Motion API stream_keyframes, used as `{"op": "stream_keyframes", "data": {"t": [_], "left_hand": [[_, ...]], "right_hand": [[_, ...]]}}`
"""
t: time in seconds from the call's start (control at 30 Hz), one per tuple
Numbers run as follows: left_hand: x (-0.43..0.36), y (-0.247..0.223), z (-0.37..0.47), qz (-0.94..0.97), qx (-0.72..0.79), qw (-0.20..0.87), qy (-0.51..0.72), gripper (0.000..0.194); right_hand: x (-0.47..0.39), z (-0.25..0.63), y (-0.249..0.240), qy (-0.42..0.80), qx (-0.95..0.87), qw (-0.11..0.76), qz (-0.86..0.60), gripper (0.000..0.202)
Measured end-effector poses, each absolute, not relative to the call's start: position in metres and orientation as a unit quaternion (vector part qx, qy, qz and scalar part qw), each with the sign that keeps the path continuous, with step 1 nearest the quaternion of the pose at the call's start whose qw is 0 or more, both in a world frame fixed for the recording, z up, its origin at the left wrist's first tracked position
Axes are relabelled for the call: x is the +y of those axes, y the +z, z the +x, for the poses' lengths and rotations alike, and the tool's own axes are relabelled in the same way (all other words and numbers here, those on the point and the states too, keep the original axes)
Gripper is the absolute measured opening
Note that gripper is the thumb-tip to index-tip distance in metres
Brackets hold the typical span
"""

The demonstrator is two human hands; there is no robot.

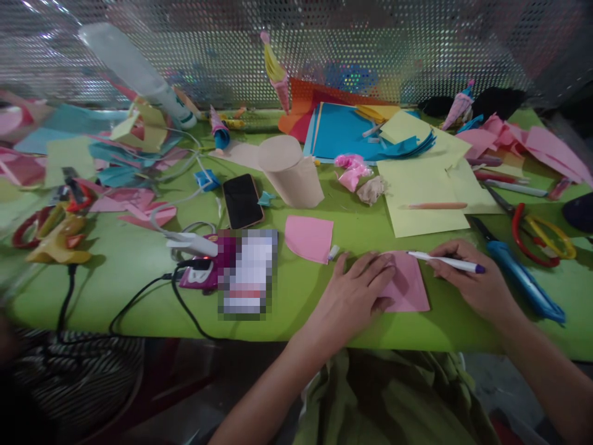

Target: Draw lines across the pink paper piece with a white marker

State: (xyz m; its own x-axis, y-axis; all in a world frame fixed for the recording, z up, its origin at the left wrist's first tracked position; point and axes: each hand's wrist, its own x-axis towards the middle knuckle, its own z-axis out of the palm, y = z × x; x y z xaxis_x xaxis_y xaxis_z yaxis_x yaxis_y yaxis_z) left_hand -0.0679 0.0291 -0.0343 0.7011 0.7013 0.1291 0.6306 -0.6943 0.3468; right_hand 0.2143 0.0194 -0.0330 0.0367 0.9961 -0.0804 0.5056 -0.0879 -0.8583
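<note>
Under my left hand (354, 293) lies a pink paper piece (412, 287) on the green table (296, 318). The fingers are spread over its left part and hide that edge. My right hand (467, 278) grips a white pen (447, 261) with a purple end. Its tip points left, at the paper's upper edge; whether it touches cannot be made out. Left of my left hand rests another pink paper piece (309, 238) with one rounded edge. A small whitish bit (333, 251) sits at its corner.
A blue cutter (523, 278) and red-yellow scissors (540, 235) lie to the right. Yellow sheets (428, 191), a beige paper cone (291, 173) and blue sheets (340, 133) lie behind. Phones (242, 201), a purple power strip (208, 266) and cables are on the left, near paper scraps (132, 201).
</note>
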Motion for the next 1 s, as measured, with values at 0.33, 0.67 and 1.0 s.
{"op": "stream_keyframes", "data": {"t": [0.33,0.67,1.0], "left_hand": [[0.029,-0.034,-0.068,0.912,0.366,0.143,0.117,0.049],[0.029,-0.033,-0.068,0.913,0.366,0.138,0.119,0.047],[0.029,-0.031,-0.068,0.915,0.367,0.127,0.111,0.046]], "right_hand": [[0.017,0.212,-0.029,0.364,-0.588,0.316,-0.65,0.025],[0.013,0.216,-0.024,0.393,-0.611,0.297,-0.62,0.021],[0.006,0.219,-0.024,0.441,-0.607,0.267,-0.605,0.023]]}}
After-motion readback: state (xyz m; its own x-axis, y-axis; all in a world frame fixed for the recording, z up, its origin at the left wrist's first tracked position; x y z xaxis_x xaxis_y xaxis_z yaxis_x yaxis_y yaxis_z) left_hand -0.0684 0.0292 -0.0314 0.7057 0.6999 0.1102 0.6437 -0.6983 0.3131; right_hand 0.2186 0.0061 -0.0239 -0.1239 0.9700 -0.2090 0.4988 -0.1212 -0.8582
